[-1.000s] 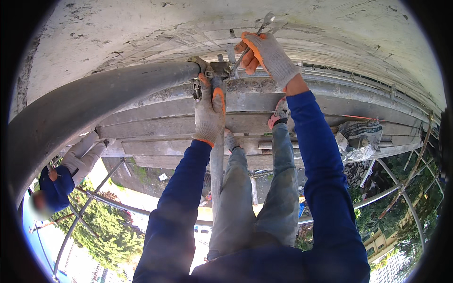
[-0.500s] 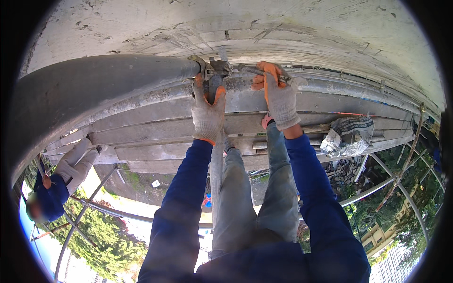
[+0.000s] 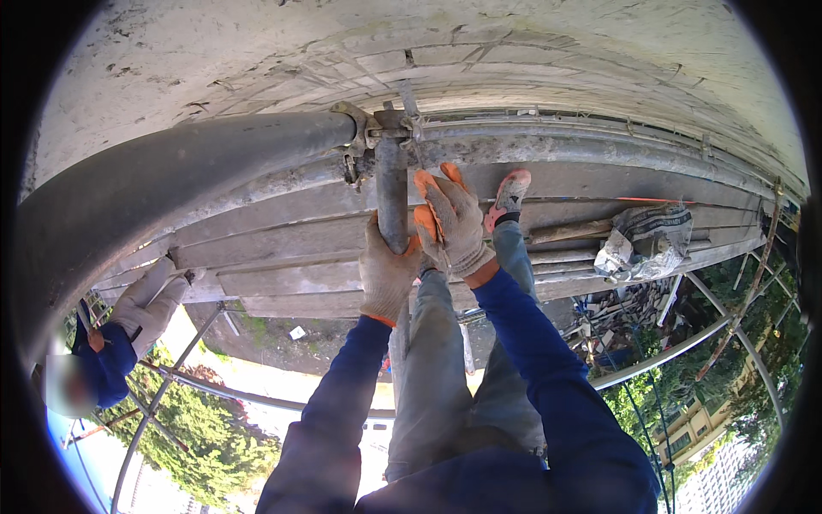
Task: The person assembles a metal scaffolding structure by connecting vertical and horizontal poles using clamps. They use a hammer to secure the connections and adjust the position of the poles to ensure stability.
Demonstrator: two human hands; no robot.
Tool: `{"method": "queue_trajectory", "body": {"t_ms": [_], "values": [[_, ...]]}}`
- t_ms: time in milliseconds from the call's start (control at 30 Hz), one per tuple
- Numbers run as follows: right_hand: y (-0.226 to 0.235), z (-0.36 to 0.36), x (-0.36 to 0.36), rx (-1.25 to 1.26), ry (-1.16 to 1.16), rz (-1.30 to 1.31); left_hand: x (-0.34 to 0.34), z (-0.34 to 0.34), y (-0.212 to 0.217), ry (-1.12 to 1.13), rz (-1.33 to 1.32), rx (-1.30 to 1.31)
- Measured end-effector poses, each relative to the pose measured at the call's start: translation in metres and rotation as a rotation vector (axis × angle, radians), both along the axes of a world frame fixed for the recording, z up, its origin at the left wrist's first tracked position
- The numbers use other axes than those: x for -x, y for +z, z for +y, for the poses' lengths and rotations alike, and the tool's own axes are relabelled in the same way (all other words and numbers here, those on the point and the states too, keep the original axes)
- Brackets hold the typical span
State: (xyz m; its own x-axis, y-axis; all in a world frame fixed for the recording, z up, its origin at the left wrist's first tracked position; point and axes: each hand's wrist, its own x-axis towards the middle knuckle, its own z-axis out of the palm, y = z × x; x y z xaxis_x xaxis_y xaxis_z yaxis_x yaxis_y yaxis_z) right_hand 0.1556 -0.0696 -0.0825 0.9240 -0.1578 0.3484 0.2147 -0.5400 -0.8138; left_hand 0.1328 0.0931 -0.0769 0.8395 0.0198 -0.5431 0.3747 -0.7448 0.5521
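My left hand (image 3: 387,270), in a pale knit glove with orange fingertips, is wrapped round an upright grey scaffold tube (image 3: 392,193) below its top. Just right of the tube is my right hand (image 3: 455,221), gloved alike, with fingers bent. Something may be in its grip, but I cannot make it out. A scaffold coupler (image 3: 392,128) sits above both hands, around the top of the upright. It meets the end of a thick grey tube (image 3: 214,154) coming from the left. Clamp hardware (image 3: 351,167) hangs below that joint.
A concrete wall (image 3: 514,51) rises ahead, with a horizontal tube (image 3: 582,152) along it. Grey planks (image 3: 274,236) form the deck. A crumpled sack (image 3: 646,240) lies on the right beside loose poles. Another person (image 3: 120,343) is at far left. Ground shows below the deck edge.
Both hands have come down from the coupler. My left hand has closed round the upright lower down. My right hand has moved left, and the grey tool it held no longer shows clearly.
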Motion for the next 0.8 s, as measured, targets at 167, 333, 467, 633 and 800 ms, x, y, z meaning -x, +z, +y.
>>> {"method": "queue_trajectory", "body": {"t_ms": [167, 333, 467, 633, 800], "values": [[0.030, -0.030, -0.064, -0.418, -0.050, 0.424, -0.003, -0.003, 0.007, -0.010, 0.010, -0.061], [0.025, -0.112, -0.175, -0.556, 0.092, 0.901, -0.005, -0.007, 0.008, 0.005, -0.013, -0.002], [0.047, -0.141, -0.154, -0.525, -0.263, 0.859, 0.009, 0.003, 0.009, 0.026, -0.058, -0.014], [0.028, -0.072, -0.027, -0.743, -0.039, 0.358, -0.005, -0.003, 0.017, 0.032, 0.033, -0.026], [-0.013, -0.006, 0.013, -0.325, -0.086, 0.058, -0.007, -0.006, 0.014, 0.006, -0.069, 0.032]]}}
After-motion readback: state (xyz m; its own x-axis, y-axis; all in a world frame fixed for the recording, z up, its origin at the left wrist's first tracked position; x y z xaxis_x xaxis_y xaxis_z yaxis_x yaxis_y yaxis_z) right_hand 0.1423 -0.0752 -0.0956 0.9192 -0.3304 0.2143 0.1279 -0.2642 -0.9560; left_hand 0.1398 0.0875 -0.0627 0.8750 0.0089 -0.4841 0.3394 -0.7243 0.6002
